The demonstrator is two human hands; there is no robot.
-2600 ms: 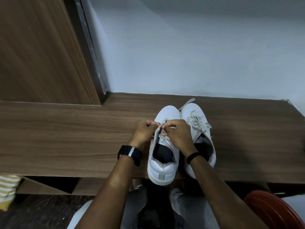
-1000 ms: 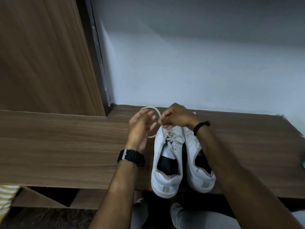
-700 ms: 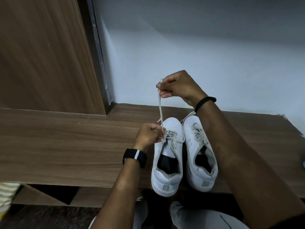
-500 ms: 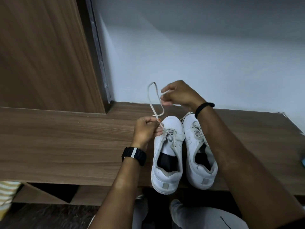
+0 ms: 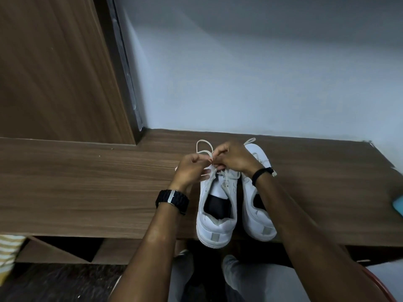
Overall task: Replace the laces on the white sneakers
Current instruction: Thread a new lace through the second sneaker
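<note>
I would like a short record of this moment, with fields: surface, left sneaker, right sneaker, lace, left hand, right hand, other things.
surface: wooden bench against a pale wall
left sneaker: white sneaker, heel toward the person, upper eyelets empty
right sneaker: second white sneaker, close beside it, partly behind the right forearm
lace: pale lace, looping up over the toe area
left hand: left hand pinches the lace
right hand: right hand pinches the lace over the left sneaker
other things: black watch; black wristband
</note>
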